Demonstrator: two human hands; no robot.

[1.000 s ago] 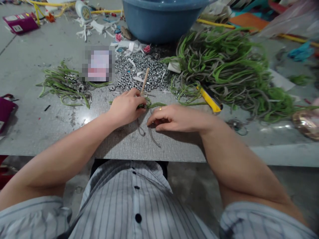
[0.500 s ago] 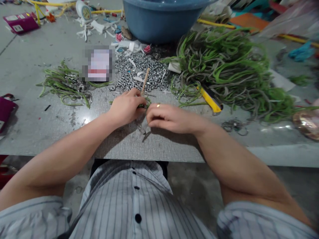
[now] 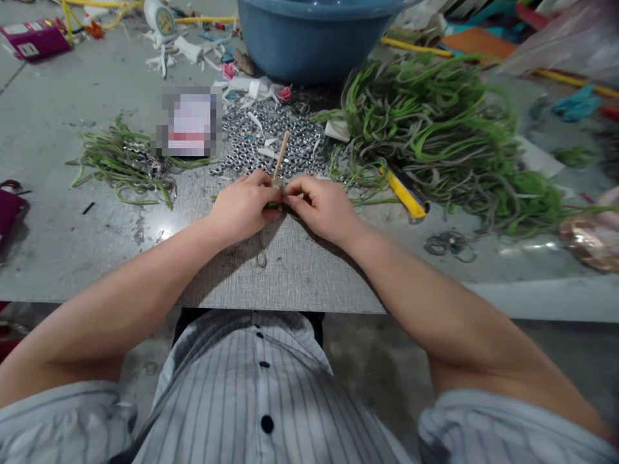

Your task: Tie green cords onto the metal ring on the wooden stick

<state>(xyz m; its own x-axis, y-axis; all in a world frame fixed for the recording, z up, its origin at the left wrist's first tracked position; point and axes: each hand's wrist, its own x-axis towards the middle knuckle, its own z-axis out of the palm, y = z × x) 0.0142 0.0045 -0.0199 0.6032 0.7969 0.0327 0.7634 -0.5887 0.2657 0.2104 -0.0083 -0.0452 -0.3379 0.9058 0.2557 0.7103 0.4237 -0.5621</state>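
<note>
My left hand [image 3: 244, 207] is closed around a thin wooden stick [image 3: 281, 154] and a bit of green cord at the table's middle. My right hand [image 3: 322, 207] pinches the same spot from the right, its fingertips touching the left hand's fingertips at the base of the stick. What the right fingers hold is too small to make out. Just behind both hands lies a heap of small metal nuts [image 3: 271, 145]. A small metal ring [image 3: 262, 259] lies on the table below my hands.
A big tangle of green and grey cords [image 3: 445, 135] fills the right side, with a yellow utility knife [image 3: 404, 193] at its near edge. A smaller bundle of cords [image 3: 123, 164] lies left. A blue basin [image 3: 314, 35] stands behind the nuts. The table edge [image 3: 280, 308] runs close to my body.
My right hand has moved up and to the left from the table surface to meet my left hand at the stick. The left hand has stayed put.
</note>
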